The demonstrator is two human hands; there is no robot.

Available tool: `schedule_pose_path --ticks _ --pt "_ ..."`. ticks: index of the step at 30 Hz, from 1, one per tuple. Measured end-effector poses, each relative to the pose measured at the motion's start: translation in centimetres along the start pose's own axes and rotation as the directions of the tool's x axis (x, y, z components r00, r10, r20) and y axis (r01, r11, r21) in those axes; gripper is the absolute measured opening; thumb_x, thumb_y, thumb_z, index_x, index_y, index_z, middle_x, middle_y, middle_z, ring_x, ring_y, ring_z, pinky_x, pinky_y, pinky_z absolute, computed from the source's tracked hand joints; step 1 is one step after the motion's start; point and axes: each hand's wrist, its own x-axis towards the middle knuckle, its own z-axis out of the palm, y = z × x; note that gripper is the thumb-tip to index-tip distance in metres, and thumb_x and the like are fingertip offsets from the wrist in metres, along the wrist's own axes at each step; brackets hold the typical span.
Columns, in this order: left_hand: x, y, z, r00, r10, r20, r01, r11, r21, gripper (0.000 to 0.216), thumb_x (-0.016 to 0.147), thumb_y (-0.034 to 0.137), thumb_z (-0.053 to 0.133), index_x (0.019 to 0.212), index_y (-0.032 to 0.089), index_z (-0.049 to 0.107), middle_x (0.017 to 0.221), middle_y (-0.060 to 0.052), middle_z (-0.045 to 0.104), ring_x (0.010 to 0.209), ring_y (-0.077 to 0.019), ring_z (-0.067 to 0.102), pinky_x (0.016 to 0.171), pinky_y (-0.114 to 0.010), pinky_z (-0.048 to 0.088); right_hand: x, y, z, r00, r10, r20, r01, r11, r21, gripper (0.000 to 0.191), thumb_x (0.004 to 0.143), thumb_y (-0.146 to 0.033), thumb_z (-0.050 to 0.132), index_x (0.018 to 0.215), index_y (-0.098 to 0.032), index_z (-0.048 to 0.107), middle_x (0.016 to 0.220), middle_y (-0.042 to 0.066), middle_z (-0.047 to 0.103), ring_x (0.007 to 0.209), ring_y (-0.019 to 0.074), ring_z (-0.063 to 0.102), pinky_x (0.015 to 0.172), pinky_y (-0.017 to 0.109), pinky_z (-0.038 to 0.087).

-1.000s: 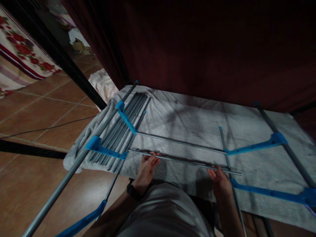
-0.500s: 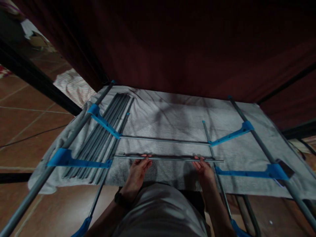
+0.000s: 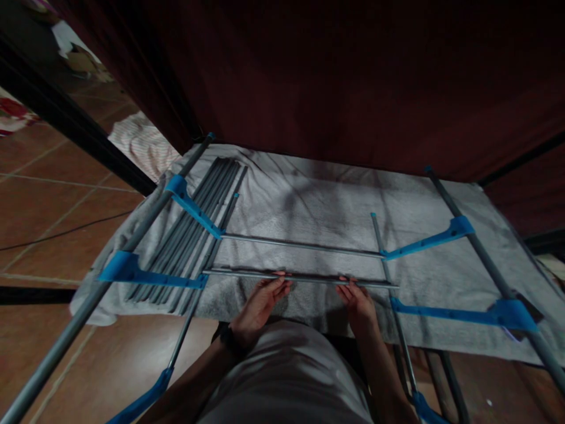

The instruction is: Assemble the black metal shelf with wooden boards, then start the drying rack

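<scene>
A thin grey metal rod (image 3: 315, 279) lies crosswise in front of me, held in both hands. My left hand (image 3: 266, 299) pinches it left of its middle, thumb and fingertips together. My right hand (image 3: 358, 303) grips it farther right with bent fingers. The rod's left end meets the tip of the near left blue plastic bracket (image 3: 150, 279); whether it sits inside cannot be made out. Its right end crosses over the right upright tube, just above the tip of the near right blue bracket (image 3: 459, 312). Behind it, another crossbar (image 3: 300, 245) joins the two far blue brackets.
Several loose grey tubes (image 3: 185, 235) lie side by side on the grey blanket (image 3: 309, 200) at left. Thick tubes (image 3: 70, 330) run along both sides of the frame. A dark flat object (image 3: 529, 306) lies beneath the near right bracket. A dark red curtain (image 3: 331, 88) hangs behind.
The rod's left end has come to the near left bracket's tip. My left hand has slid right along the rod, closer to my right hand. The view has shifted slightly.
</scene>
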Motion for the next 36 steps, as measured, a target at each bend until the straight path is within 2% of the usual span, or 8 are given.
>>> schedule_pose_path --ticks 7,13,16,20,26,32,36 --pt "0.0 -0.3 0.0 0.999 0.031 0.029 -0.032 0.999 0.026 0.014 0.080 0.016 0.087 0.092 0.016 0.079 0.087 -0.008 0.080 0.090 -0.0214 0.079 0.091 -0.032 0.059 -0.3 0.2 0.1 1.000 -0.002 -0.010 0.002 1.000 -0.004 0.037 0.065 -0.033 0.093 0.090 -0.023 0.068 0.092 0.002 0.081 0.086 0.0198 0.078 0.086 0.038 0.064" --pt "0.2 -0.5 0.0 0.996 0.086 0.026 -0.086 0.996 0.016 0.017 0.079 0.018 0.089 0.093 0.017 0.079 0.091 -0.008 0.081 0.093 -0.0237 0.079 0.092 -0.035 0.059 -0.1 0.5 -0.1 0.998 -0.040 -0.052 0.038 0.999 -0.029 0.040 0.064 -0.037 0.095 0.077 -0.023 0.059 0.081 -0.002 0.075 0.078 0.0185 0.076 0.082 0.038 0.065" --pt "0.2 -0.5 0.1 0.994 0.106 0.025 -0.106 0.994 0.015 0.020 0.077 0.020 0.090 0.094 0.017 0.079 0.092 -0.007 0.081 0.092 -0.0234 0.079 0.092 -0.035 0.059 0.0 0.6 -0.4 0.998 -0.044 -0.043 0.043 0.998 -0.034 0.042 0.064 -0.039 0.095 0.080 -0.023 0.061 0.083 -0.001 0.074 0.080 0.0189 0.076 0.083 0.038 0.066" --pt "0.0 -0.4 0.5 0.989 0.148 0.014 -0.148 0.989 0.018 0.020 0.075 0.023 0.091 0.089 0.018 0.078 0.097 -0.006 0.081 0.091 -0.0224 0.078 0.092 -0.035 0.059 0.0 0.6 -0.5 0.999 -0.014 -0.042 0.012 0.999 -0.033 0.037 0.070 -0.043 0.090 0.090 -0.023 0.067 0.086 0.000 0.074 0.086 0.0196 0.076 0.086 0.037 0.065" --pt "-0.5 0.1 1.3 0.978 0.207 0.019 -0.208 0.977 0.042 0.024 0.073 0.029 0.093 0.082 0.018 0.075 0.101 -0.006 0.080 0.090 -0.0214 0.078 0.089 -0.034 0.060 -0.1 0.4 -0.2 0.999 0.018 -0.028 -0.018 1.000 0.015 0.033 0.075 -0.045 0.085 0.094 -0.023 0.069 0.086 0.000 0.075 0.083 0.0181 0.076 0.083 0.034 0.065" --pt "-0.1 0.9 1.0 0.972 0.231 -0.040 -0.230 0.972 0.043 0.022 0.072 0.023 0.093 0.075 0.019 0.071 0.092 -0.002 0.080 0.085 -0.0192 0.078 0.084 -0.030 0.061 0.1 -0.2 -0.2 0.997 0.032 -0.066 -0.027 0.996 0.080 0.029 0.078 -0.041 0.081 0.098 -0.024 0.068 0.092 0.001 0.079 0.085 0.0182 0.077 0.080 0.033 0.066" --pt "0.7 1.8 0.4 0.970 0.218 -0.111 -0.216 0.976 0.024 0.027 0.072 0.017 0.091 0.067 0.018 0.065 0.084 0.000 0.079 0.080 -0.0187 0.078 0.079 -0.029 0.062 0.3 -1.0 -0.1 0.994 -0.011 -0.105 0.024 0.991 0.128 0.026 0.078 -0.037 0.081 0.095 -0.023 0.067 0.093 0.002 0.080 0.084 0.0179 0.077 0.079 0.031 0.066"
